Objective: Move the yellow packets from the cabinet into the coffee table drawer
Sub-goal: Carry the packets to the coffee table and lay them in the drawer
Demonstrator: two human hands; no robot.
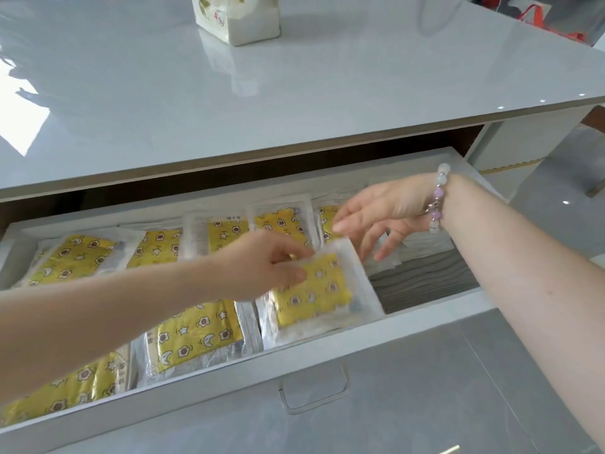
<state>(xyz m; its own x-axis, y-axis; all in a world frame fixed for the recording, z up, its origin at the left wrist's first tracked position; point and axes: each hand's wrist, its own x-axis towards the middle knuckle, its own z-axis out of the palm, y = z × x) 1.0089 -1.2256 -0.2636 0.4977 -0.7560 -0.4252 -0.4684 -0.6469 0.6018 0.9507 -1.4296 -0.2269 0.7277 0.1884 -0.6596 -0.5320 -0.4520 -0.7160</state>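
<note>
- Drawer [393, 326] of the coffee table is pulled out wide under the glossy pale worktop [294, 109]. A metal handle [313, 404] sits on the drawer front.
- Left hand [271, 267] reaches in from the left. Thumb on top and fingers underneath pinch the left edge of a yellow packet [314, 290].
- The packet is yellow with a star-and-flower print in a clear wrapper. It is tilted and sits over the front right part of the drawer, just inside the front wall. Cannot tell whether its underside rests on what lies below.
- Right hand [376, 217] hangs over the back right of the drawer with fingers spread and loose, holding nothing. Its fingertips are near the far corner of the held packet; contact is not clear.
- A bead bracelet [437, 204] in white and lilac is on the right wrist.
- Other yellow packets [196, 332] fill the drawer. One row lies along the back wall and more lie at the front left, flat or overlapping.
- A grey layered stack [422, 283] fills the right end of the drawer. It may be folded sheets or wipes; the view is too soft to say.
- A tissue pack [235, 21] stands on the worktop at the far edge, partly cut off by the frame.
</note>
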